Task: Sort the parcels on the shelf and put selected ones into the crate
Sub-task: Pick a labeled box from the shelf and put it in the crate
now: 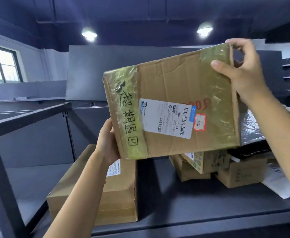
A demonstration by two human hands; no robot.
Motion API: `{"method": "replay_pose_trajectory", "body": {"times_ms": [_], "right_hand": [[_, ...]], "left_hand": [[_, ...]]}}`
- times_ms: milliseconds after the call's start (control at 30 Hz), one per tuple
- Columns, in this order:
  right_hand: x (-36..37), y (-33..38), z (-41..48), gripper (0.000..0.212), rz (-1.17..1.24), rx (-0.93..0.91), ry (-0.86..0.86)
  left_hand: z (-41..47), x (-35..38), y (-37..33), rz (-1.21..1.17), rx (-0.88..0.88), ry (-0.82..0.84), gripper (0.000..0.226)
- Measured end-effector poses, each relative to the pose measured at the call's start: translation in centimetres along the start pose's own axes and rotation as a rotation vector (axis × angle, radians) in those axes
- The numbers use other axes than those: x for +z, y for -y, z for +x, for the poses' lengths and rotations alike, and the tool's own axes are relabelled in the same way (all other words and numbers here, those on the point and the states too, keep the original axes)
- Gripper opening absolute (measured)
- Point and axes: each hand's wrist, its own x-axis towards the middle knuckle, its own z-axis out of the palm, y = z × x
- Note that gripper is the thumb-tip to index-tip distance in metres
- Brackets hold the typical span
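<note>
While the left hand curls round its lower corner and the right hand pinches its upper corner, the creased brown cardboard parcel hangs tilted above the dark metal shelf. It seems under inspection; next it goes back or into the crate, which is out of view.

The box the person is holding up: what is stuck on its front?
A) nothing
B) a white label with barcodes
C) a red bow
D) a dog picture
B: a white label with barcodes sits on the face of the held box, which the left hand and right hand grip at opposite corners.
</note>
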Motion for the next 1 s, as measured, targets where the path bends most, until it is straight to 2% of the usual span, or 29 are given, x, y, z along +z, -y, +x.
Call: {"method": "replay_pose_trajectory", "body": {"times_ms": [167,300,400,433,533,600,767,867,1000], "right_hand": [[2.1,1.4,3.4,0.038,-0.102,-0.039,0.125],[3.3,2.1,5.1,0.035,-0.118,-0.073,0.137],[3.8,1.9,5.7,0.034,-0.152,-0.059,0.140],[4.0,1.8,5.7,0.034,-0.157,-0.048,0.147],[4.6,1.7,5.5,0.034,-0.146,-0.016,0.178],[4.9,1.5,5.4,0.033,-0.133,0.003,0.199],[5.7,1.2,6.0,0.034,-0.132,0.047,0.274],[5.7,1.7,6.4,0.037,-0.250,0.038,0.318],[6.3,1.8,5.8,0.048,-0.476,-0.044,0.258]], "left_hand": [[0.2,0.1,0.1,-0.102,0.126,0.034,0.070],[0.3,-1.1,-0.3,-0.049,0.147,0.044,0.059],[0.2,-2.1,-0.7,-0.004,0.205,0.120,0.058],[0.1,-2.3,-0.8,0.000,0.214,0.153,0.063],[0.7,-3.3,-0.4,0.006,0.159,0.174,0.096],[1.1,-3.7,0.3,0.010,0.124,0.178,0.101],[1.2,-2.8,2.1,-0.152,0.183,0.207,0.083],[1.4,-1.9,3.1,-0.197,0.194,0.151,0.053],[1.9,-0.8,4.4,-0.277,0.207,0.046,0.043]]}}
